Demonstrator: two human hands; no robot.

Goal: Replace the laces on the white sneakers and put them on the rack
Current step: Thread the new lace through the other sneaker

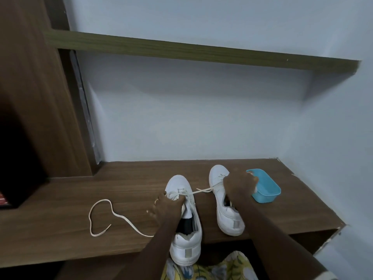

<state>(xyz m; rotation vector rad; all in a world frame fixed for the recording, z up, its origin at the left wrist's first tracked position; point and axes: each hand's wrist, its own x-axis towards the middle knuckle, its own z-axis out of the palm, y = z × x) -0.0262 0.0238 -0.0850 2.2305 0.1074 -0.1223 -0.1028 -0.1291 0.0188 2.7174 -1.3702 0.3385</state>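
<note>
Currently: both white sneakers sit on the wooden worktop (131, 182), toes toward the wall (181, 118). The left sneaker (185, 247) is nearer the front, heel hanging over the worktop's edge. The right sneaker (228, 219) sits beside it with a gap between, fully on the surface.

The left hand (167, 205) is clamped palm-down over the left sneaker's eyelet area, fingers curled around the tongue and upper.

The right hand (240, 186) hovers over the right sneaker's toe end, fingers curled, seen from the back. It pinches a taut lace (203, 190) that runs from the left sneaker's eyelets across the gap. Exact finger contact on the lace is hidden by the hand. A short free end sticks out mid-span.

A loose lace (105, 217) lies in a slack loop on the worktop left of the left sneaker, one end going under the left forearm.

A blue tub (268, 190) sits just right of the right hand, toward the back right of the worktop. A long shelf (181, 49) is on the wall above and a dark wooden panel (30, 98) at far left. Yellow patterned fabric (212, 267) shows at the bottom edge.
</note>
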